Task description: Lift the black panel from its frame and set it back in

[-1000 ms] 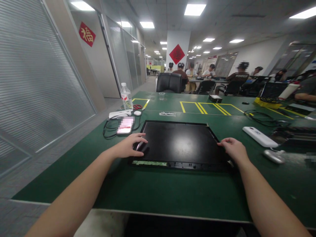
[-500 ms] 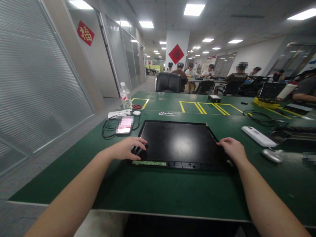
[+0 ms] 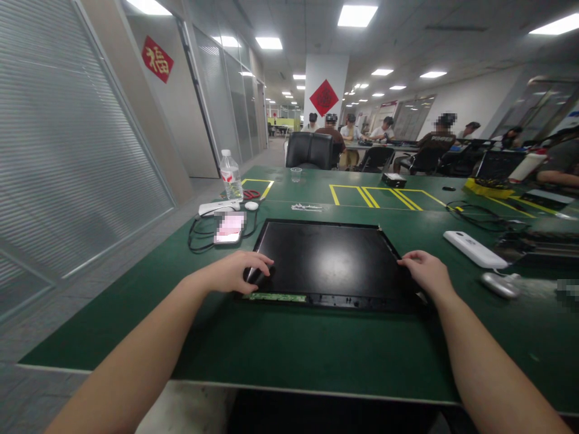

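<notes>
A flat black display panel (image 3: 335, 256) with a thin dark frame lies on the green table, a green circuit strip (image 3: 278, 298) exposed along its near edge. At its left side, my left hand (image 3: 239, 271) curls over the edge, thumb low and fingers bent onto the dark surface; a dark shape shows between them. My right hand (image 3: 425, 274) pinches the panel's right edge between thumb and forefinger, the other fingers folded. What lies under the panel is hidden.
Left of the panel are a phone (image 3: 229, 228) with cables, a water bottle (image 3: 231, 176) and red-handled scissors (image 3: 251, 194). A white power bank (image 3: 474, 249) and a silver mouse (image 3: 500, 284) lie right. A plastic cup (image 3: 295, 175) stands beyond. Several people sit farther back.
The view has shifted very slightly. Both hands stay at the panel's sides, with the left fingers moved a touch over its edge; the panel itself lies as before.
</notes>
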`<act>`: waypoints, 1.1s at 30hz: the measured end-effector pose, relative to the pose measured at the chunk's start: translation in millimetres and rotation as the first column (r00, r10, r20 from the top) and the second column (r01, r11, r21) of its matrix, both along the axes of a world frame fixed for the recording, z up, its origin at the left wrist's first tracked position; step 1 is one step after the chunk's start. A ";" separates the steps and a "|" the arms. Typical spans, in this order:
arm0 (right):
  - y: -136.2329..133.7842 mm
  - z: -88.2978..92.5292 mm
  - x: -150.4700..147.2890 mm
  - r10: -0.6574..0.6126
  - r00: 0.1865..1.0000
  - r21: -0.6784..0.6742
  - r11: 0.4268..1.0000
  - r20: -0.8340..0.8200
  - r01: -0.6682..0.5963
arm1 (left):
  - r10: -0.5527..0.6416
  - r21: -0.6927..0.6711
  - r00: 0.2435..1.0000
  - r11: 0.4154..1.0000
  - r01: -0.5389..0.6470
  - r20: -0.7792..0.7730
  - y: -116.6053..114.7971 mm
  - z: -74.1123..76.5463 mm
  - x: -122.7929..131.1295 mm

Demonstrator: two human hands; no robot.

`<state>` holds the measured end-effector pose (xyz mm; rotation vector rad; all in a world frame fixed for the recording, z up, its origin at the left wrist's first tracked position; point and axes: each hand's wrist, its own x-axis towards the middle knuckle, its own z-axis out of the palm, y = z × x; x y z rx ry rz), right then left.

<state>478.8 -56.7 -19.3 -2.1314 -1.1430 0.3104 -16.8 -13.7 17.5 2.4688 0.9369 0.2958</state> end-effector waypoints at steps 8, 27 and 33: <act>-0.7 -0.4 0.0 -0.011 1.000 0.012 1.000 0.007 0.011 | 0.000 -0.028 1.000 1.000 0.000 0.009 1.2 -0.9 -1.7; 0.9 -3.8 2.0 -0.015 1.000 0.029 0.999 -0.018 0.016 | -0.013 0.013 0.999 1.000 0.013 -0.045 0.9 -2.5 -4.0; 3.5 -14.1 6.9 -0.021 0.997 0.131 0.991 -0.075 0.030 | -0.009 -0.004 1.000 1.000 0.009 -0.029 1.3 -3.0 -4.8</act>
